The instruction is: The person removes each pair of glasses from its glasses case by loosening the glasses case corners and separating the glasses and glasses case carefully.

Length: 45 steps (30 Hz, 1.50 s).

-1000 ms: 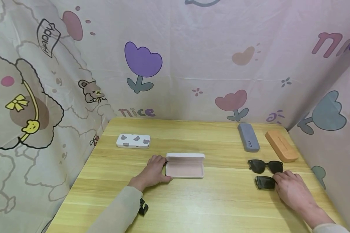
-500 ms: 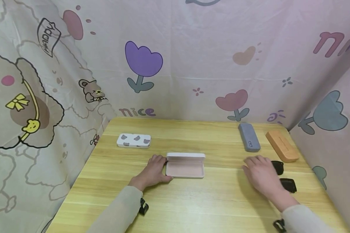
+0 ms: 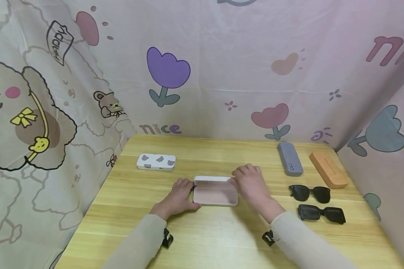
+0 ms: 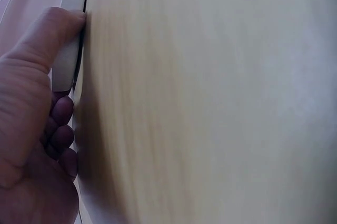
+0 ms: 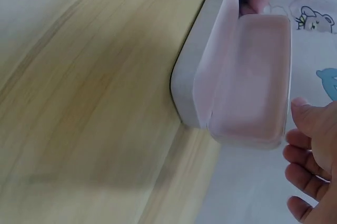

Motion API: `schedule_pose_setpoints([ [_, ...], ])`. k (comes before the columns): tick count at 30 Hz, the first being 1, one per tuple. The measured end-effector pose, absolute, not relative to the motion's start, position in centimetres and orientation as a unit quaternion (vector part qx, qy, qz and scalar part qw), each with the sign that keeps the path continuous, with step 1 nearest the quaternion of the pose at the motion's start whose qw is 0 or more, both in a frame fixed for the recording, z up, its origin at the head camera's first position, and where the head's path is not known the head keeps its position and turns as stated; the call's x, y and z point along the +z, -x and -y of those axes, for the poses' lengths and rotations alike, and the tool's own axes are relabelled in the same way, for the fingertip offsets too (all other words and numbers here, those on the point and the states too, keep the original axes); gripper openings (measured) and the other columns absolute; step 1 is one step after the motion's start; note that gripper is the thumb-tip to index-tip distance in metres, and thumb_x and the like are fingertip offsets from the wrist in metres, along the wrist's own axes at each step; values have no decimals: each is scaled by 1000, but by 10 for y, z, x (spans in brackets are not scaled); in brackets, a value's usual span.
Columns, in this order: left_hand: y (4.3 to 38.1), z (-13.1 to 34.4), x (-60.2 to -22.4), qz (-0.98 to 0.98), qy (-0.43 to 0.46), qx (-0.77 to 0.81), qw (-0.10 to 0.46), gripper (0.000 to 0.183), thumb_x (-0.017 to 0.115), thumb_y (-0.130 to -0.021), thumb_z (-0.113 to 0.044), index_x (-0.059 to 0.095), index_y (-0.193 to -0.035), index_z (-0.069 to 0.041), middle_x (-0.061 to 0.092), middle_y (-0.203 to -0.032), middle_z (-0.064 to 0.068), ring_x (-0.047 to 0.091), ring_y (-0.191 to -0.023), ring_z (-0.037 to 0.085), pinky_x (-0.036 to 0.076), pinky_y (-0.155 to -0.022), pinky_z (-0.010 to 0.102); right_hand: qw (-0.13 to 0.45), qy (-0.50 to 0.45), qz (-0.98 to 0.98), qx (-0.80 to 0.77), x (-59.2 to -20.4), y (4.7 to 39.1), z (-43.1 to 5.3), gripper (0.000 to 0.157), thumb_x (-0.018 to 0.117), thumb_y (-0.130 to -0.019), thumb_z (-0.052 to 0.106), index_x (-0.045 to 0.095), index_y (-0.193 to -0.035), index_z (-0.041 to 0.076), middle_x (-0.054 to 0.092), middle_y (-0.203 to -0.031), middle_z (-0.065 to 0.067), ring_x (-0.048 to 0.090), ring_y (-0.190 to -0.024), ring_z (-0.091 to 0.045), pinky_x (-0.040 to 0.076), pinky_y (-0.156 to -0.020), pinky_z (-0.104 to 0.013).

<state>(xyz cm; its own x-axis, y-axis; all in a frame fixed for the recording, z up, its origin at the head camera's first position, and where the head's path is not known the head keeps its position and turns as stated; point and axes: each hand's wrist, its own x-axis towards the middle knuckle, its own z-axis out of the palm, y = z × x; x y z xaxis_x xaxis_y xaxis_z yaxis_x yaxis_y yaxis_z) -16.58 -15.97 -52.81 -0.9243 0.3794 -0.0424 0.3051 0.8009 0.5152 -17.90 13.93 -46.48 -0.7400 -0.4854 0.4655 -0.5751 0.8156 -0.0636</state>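
An open white glasses case (image 3: 215, 195) with a pink lining lies at the middle of the table, its lid raised at the back. My left hand (image 3: 176, 198) grips its left end, thumb on the front edge. In the left wrist view the other fingers are bent by the case's end. At the lid's right corner is my right hand (image 3: 252, 186). From the right wrist, its thumb (image 5: 304, 112) is very close to the lid's edge, with loosely bent fingers beyond; whether it touches I cannot tell. The case's lining (image 5: 258, 77) is bare.
Two pairs of black sunglasses, an upper pair (image 3: 310, 193) and a lower pair (image 3: 321, 214), lie at the right. Behind them are a grey case (image 3: 290, 160) and an orange case (image 3: 328, 170). A white bear-print case (image 3: 156, 162) sits back left. Printed cloth (image 3: 215, 56) hangs around the table.
My right hand has left the lower sunglasses and moved left to the lid of the open case. Both pairs of sunglasses now lie uncovered. My left hand has kept its hold.
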Motion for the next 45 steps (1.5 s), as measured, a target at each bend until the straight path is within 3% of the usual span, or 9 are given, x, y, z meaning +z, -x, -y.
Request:
schedule_pose_setpoints([
  [10,166,160,-527,-947,-188,253,69,84,89,-79,-50,59,-140,1,61,-134,9,46,-123,27,40,-111,46,203,-263,937,112,-471,178,-130,20,83,-91,31,75,-93,13,76,-94,-2,62,-92,-24,46,-86,-43],
  [20,166,160,-526,-946,-190,252,68,81,89,-80,-49,61,-136,2,61,-135,10,47,-125,28,40,-114,47,279,-293,909,98,-481,173,-132,24,84,-89,31,72,-89,10,74,-87,-3,62,-86,-25,46,-79,-41],
  [28,167,160,-526,-948,-191,248,63,81,90,-79,-50,62,-134,2,62,-134,10,47,-123,28,41,-113,47,305,-302,897,101,-487,173,-133,27,83,-89,33,71,-87,10,72,-84,-4,62,-83,-26,46,-76,-40],
  [38,166,160,-524,-949,-192,244,60,87,91,-78,-47,59,-140,5,63,-135,11,48,-125,28,40,-116,47,306,-306,894,112,-492,170,-133,28,86,-85,32,69,-86,10,69,-81,-2,61,-81,-24,45,-73,-38],
  [45,165,160,-524,-949,-194,243,58,87,91,-78,-47,59,-140,4,63,-135,12,48,-126,28,39,-116,47,260,-288,909,151,-491,169,-132,25,89,-82,28,70,-86,12,68,-81,1,59,-82,-22,44,-74,-36],
])
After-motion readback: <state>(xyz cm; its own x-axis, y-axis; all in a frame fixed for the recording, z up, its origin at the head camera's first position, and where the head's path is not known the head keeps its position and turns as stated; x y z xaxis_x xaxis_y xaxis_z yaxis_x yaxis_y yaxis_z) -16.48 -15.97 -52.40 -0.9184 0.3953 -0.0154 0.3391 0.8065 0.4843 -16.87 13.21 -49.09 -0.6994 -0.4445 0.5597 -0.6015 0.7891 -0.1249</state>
